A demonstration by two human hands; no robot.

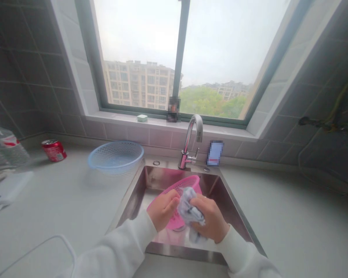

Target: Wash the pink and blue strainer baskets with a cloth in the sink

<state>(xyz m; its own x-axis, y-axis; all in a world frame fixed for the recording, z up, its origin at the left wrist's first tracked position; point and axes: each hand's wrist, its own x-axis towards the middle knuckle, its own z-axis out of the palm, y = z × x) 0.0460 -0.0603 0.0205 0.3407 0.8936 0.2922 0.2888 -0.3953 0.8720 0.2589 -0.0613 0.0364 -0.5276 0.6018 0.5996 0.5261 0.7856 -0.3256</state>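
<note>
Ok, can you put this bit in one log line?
left hand: by pink basket; right hand: gripping crumpled cloth; pink basket: tilted in sink; blue basket: on counter

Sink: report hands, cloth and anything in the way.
Right hand gripping crumpled cloth. Left hand at pink basket, grip unclear. Pink basket tilted in sink. Faucet beyond, apart from both hands.

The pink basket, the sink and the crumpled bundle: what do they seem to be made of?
Pink basket: probably plastic, smooth and evenly coloured, with a perforated wall. Sink: likely stainless steel, grey with blurred reflections. Crumpled bundle: perhaps cloth, matte and creased; blur leaves it open.
</note>
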